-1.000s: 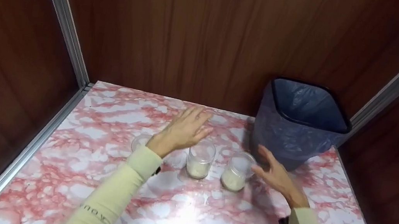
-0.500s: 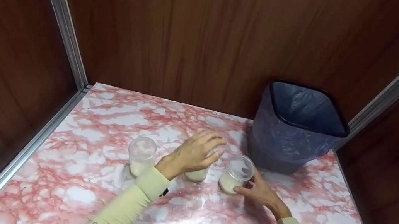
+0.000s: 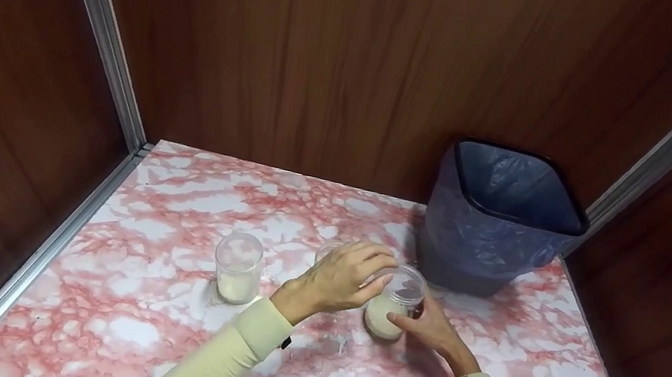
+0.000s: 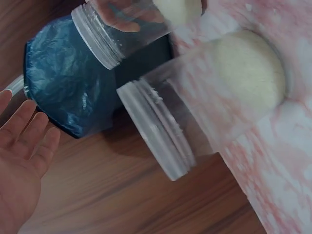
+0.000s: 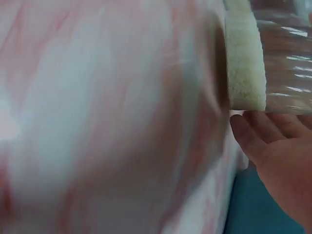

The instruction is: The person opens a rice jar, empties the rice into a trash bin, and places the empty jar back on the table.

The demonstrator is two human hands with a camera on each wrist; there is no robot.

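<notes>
In the head view, the right hand [image 3: 438, 329] is holding the right jar [image 3: 382, 318], its thumb pressing in front and fingers wrapping behind, nearer than the grey bin [image 3: 462, 275]. Whether that jar is touching the tabletop [image 3: 139, 325], I can't tell. The left hand [image 3: 340, 278] is hiding most of the middle jar [image 3: 325, 251], while the left jar [image 3: 237, 272] is standing upright farther left. In the left wrist view, the left hand's grip is hanging wide, its fingers spreading apart from the middle jar, where pale contents [image 4: 251, 70] are sitting. In the right wrist view, fingertips are touching the right jar's side.
</notes>
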